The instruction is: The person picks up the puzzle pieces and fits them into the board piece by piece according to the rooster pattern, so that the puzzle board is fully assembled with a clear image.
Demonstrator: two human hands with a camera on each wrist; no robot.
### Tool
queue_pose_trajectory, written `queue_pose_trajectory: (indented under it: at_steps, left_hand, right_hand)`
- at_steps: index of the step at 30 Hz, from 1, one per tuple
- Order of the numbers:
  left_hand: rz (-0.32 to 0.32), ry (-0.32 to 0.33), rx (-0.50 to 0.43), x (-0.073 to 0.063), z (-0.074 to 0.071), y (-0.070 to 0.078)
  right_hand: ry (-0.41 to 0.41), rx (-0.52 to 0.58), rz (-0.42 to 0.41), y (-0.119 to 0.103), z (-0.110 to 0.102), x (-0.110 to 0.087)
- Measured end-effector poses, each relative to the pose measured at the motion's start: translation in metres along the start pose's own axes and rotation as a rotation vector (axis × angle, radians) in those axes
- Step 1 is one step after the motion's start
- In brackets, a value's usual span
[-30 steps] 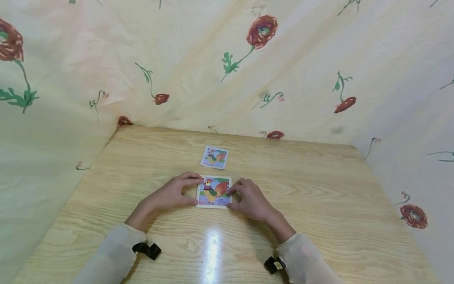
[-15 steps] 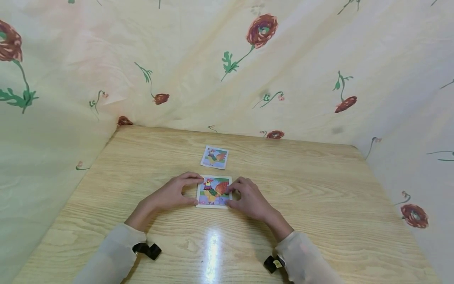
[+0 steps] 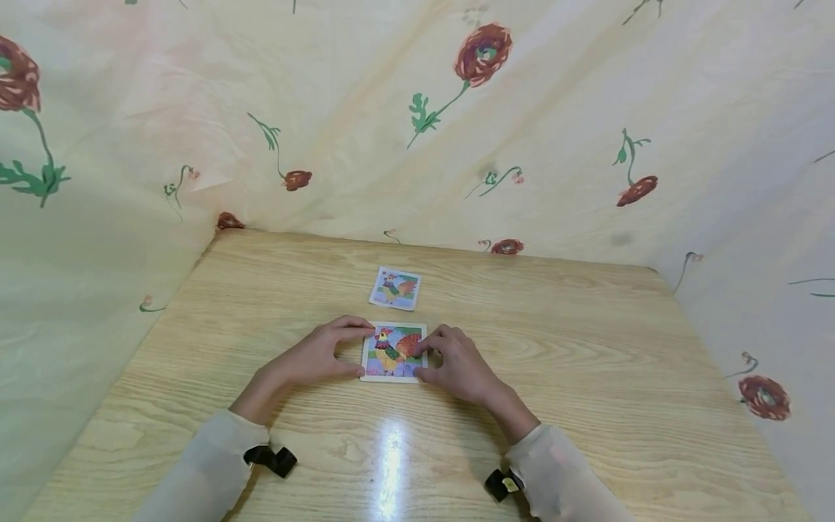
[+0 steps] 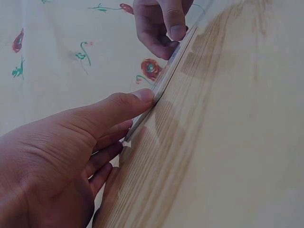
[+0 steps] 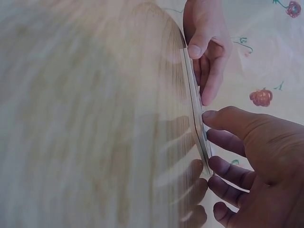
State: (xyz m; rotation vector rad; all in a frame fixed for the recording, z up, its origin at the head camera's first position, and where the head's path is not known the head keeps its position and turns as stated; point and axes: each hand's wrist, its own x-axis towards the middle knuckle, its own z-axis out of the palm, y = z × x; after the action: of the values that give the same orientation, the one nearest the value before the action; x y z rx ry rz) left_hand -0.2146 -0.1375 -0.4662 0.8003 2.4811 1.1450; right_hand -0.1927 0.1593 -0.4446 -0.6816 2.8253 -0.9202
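Note:
A small square jigsaw puzzle (image 3: 390, 350) of a rooster, in a white-rimmed tray, lies flat on the table in the head view. My left hand (image 3: 320, 354) holds the tray's left side, thumb at the near corner and fingers at the far one. On the right side, my right hand (image 3: 459, 365) has thumb and bent forefinger at the lower-right puzzle piece (image 3: 409, 369), pinching it in place; its outer edge is hidden by the fingertips. From low down, the left wrist view shows the tray's edge (image 4: 164, 88) with the left thumb on it.
Beyond the puzzle lies a paper card (image 3: 395, 288) with the same rooster picture. The wood-grain table (image 3: 554, 326) extends to both sides. Flower-patterned cloth (image 3: 365, 109) hangs behind and beside it. Black wrist straps (image 3: 270, 460) sit at the sleeves.
My right thumb and forefinger have shifted very slightly left over the puzzle's lower-right part. My left hand and the card stay where they were.

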Motion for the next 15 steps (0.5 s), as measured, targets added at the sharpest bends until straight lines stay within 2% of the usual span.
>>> queue_pose_trajectory:
  at_steps: [7,15]
  left_hand:
    - [0.002,0.002,0.009,0.0018,-0.001,0.0008]
    - [-0.026,-0.008,-0.006,-0.0019,0.0005,-0.0001]
  right_hand:
    - [0.01,-0.052,-0.003,-0.0032,-0.0025,-0.0011]
    - [0.001,-0.195,-0.049,-0.0075,-0.0005,-0.0014]
